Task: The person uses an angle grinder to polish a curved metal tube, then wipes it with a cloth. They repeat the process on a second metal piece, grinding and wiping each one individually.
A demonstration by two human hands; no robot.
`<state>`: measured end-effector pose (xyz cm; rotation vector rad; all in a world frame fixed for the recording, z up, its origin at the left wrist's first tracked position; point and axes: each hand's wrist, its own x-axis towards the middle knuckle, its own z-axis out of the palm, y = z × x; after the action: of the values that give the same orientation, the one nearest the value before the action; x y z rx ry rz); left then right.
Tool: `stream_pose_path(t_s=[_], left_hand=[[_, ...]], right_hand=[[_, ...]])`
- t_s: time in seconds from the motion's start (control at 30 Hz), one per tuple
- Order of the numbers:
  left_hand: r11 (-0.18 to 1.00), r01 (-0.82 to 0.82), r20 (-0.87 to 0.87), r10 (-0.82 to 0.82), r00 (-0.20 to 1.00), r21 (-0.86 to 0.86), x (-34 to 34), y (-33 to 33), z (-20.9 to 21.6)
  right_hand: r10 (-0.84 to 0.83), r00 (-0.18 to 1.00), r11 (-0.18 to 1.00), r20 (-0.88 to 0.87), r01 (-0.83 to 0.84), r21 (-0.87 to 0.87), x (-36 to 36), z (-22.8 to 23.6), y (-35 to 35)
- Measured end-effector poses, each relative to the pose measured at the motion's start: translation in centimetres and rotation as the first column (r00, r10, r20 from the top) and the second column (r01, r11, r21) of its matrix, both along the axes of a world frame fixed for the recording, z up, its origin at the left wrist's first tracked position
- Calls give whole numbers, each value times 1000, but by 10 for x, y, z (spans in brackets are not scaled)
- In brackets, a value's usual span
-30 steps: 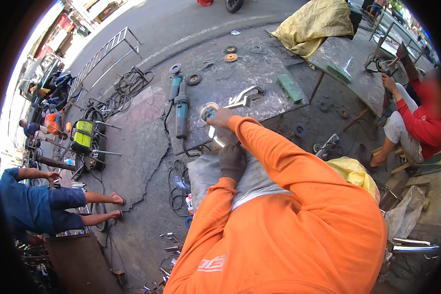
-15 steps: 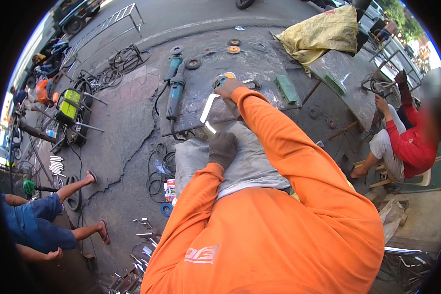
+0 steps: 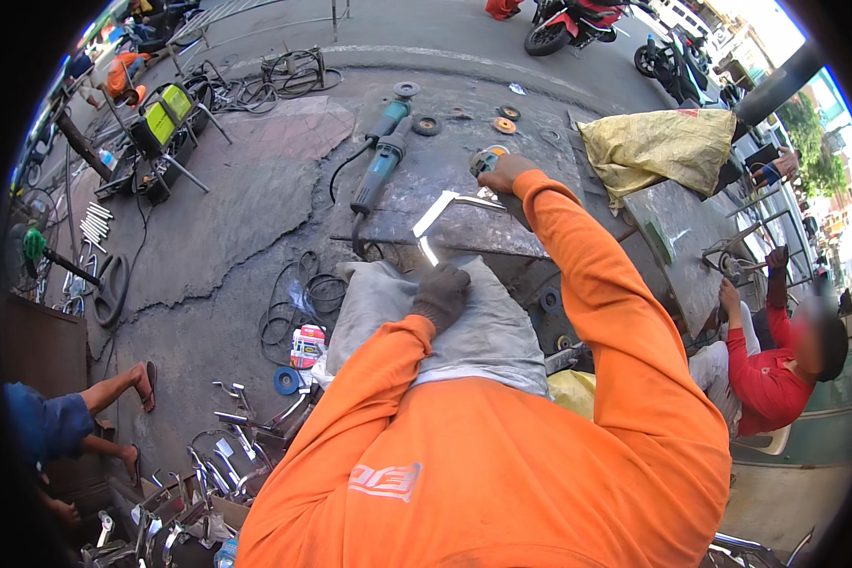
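Note:
My left hand [image 3: 442, 295], in a dark glove, is closed on the lower end of a shiny bent metal bar [image 3: 434, 215] above the grey cloth [image 3: 369, 312] over my lap. The bar angles up and then right, over the near edge of a low dark worktable [image 3: 502, 234]. My right hand [image 3: 507, 177] is wrapped round a small teal angle grinder [image 3: 483, 163], just beyond the bar's far right part. My forearm and hand hide most of the tool; whether its disc touches the bar I cannot tell.
A larger teal angle grinder [image 3: 379, 172] and another teal power tool [image 3: 388, 120] lie on the table, with loose discs [image 3: 505, 125] beyond. A yellow sack [image 3: 653, 147] stands right. Metal parts [image 3: 232, 464] are piled lower left. A co-worker in red [image 3: 772, 388] sits at right.
The view has shifted, bringing more street and motorbikes in at the top. My right hand and the grinder have moved right relative to the bar. My left hand keeps its hold.

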<state>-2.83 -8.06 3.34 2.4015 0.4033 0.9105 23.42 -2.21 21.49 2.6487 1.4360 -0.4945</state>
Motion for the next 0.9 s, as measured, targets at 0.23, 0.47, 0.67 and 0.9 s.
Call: stream_pose_path(t_s=[0.23,0.47,0.67,0.9], left_hand=[[1000,-19,-87,18,996,-14,2,1,-3],[1000,-16,-42,15,999,-16,4,2,-9],[1000,-13,34,13,999,-21,5,1,-8],[999,-43,-54,42,998,-26,4,1,-1]], right_hand=[[82,996,990,26,-78,-117,3,-21,7],[-109,967,992,-230,119,30,6,-44,20],[101,965,990,-242,-72,125,-11,-56,26],[87,963,991,-256,-57,122,-71,-89,21]])
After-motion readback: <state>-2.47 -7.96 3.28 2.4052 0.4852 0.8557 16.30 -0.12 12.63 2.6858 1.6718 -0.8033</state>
